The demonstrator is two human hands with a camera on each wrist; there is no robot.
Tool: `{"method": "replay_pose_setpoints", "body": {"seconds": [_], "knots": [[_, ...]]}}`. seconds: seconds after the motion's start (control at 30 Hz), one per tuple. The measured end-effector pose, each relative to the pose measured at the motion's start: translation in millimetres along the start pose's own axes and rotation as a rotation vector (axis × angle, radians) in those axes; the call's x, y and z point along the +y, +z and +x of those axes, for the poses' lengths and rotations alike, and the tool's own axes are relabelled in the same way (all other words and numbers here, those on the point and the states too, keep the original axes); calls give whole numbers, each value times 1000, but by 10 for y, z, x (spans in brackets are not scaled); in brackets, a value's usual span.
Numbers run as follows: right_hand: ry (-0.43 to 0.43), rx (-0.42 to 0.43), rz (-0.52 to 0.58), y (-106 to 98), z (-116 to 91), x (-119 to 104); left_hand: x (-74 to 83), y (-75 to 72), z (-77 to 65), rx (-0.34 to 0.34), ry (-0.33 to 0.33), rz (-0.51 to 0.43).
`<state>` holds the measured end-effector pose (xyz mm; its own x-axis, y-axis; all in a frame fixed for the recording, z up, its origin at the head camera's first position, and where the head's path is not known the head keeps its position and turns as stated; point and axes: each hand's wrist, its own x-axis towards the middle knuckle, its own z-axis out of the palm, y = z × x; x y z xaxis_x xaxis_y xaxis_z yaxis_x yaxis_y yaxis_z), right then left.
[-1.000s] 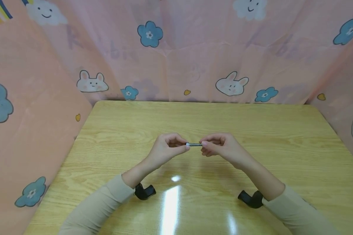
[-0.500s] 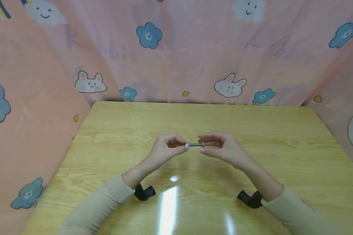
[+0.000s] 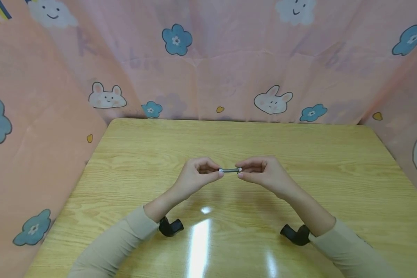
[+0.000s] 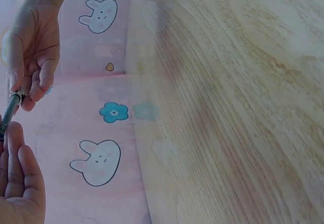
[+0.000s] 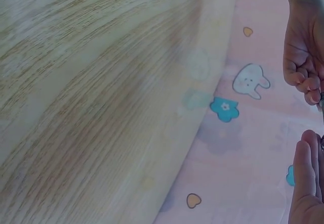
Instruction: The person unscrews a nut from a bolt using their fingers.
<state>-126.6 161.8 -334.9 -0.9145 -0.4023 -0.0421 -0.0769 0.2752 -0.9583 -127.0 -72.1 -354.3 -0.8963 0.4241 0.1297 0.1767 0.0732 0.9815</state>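
A slim metal bolt [image 3: 230, 170] lies level between the two hands, held up over the table. My left hand [image 3: 199, 173] pinches its left end between thumb and fingertips, covering most of that end. At the other end sits a nut [image 3: 240, 170], with the thumb and forefinger of my right hand [image 3: 264, 173] around it. In the left wrist view the bolt's thread [image 4: 10, 108] shows, and the nut [image 4: 19, 94] is at the right hand's fingertips. The right wrist view catches the hands only at its edge, with most of the bolt cut off.
The wood-grain table [image 3: 153, 146] stretches beneath both hands, with bright light reflections near its front. A pink patterned cloth [image 3: 208, 77] hangs along the back and sides. Black wrist mounts [image 3: 171, 227] stick out from both sleeves.
My right hand's thumb and forefinger parted from around the nut, leaving it in plain sight, then drew close to it again. My left hand has kept its grip in place.
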Motion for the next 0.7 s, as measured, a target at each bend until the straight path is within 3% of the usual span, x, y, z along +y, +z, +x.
{"method": "replay_pose_setpoints", "body": {"seconds": [0.43,0.7], "knots": [[49,-45,10,-23,-2,-14,18,12,-6,-1,-2,-1],[-2,-1,13,-10,-3,6,15,8,-7,-9,8,-13]]}}
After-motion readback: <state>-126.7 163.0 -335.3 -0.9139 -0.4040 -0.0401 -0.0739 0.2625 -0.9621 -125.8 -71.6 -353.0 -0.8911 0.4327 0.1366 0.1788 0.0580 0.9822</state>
